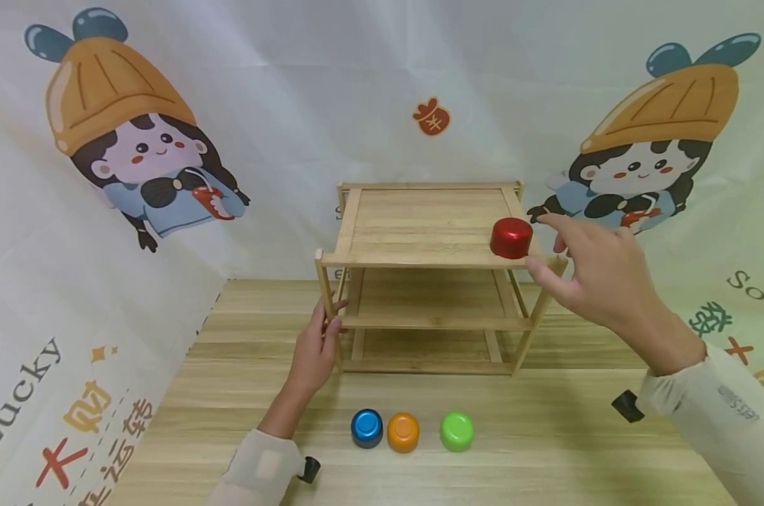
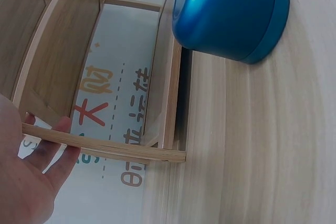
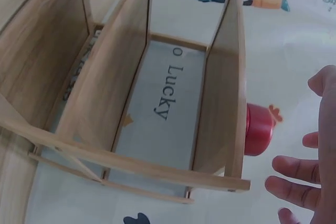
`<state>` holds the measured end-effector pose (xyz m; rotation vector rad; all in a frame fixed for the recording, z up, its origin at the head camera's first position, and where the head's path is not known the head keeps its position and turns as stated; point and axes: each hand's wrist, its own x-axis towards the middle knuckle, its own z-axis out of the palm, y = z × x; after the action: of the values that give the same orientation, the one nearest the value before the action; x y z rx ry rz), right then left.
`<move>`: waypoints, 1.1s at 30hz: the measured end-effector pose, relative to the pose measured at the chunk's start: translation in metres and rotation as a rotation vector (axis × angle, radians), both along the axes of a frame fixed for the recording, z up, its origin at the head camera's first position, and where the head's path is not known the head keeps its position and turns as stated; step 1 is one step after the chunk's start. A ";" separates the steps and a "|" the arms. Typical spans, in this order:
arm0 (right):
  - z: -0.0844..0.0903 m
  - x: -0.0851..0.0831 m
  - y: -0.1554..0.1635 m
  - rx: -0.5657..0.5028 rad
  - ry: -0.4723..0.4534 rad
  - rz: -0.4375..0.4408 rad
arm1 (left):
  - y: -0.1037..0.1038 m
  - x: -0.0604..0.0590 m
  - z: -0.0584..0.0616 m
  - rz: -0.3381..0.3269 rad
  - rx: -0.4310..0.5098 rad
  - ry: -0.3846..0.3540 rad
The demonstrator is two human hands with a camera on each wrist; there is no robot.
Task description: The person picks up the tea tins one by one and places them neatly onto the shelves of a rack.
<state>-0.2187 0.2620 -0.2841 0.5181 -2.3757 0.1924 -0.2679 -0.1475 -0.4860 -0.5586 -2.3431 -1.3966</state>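
Note:
A three-tier wooden shelf point(image 1: 429, 225) stands on the wood-grain surface. At its left front post my left hand point(image 1: 314, 349) grips the frame, and in the left wrist view the fingers point(image 2: 63, 163) reach around the post. A shiny red cup point(image 1: 511, 238) sits bottom up on the top tier, near the front right corner. Just right of it, my right hand point(image 1: 599, 270) has its thumb and fingers spread, apart from the cup in the right wrist view. In front of the shelf lie a blue cup point(image 1: 367, 428), an orange cup point(image 1: 403, 432) and a green cup point(image 1: 457, 431).
A pale cloth backdrop point(image 1: 306, 98) with cartoon figures and lettering hangs behind and beside the shelf. The middle tier point(image 1: 429, 295) and bottom tier point(image 1: 426, 348) lie under the top one. A dark piece point(image 1: 628, 406) shows beside the right sleeve.

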 end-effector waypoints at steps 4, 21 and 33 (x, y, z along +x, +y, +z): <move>-0.007 0.015 -0.002 -0.010 0.008 0.034 | 0.000 0.000 0.000 0.008 -0.004 0.001; -0.086 0.051 -0.015 0.014 -0.015 0.106 | -0.002 0.000 -0.003 0.002 -0.001 0.003; -0.163 0.063 -0.035 0.023 -0.020 0.130 | 0.001 -0.001 -0.002 0.003 0.005 0.013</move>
<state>-0.1553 0.2270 -0.4475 0.6857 -2.3675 0.2300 -0.2691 -0.1463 -0.4884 -0.5608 -2.3283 -1.3927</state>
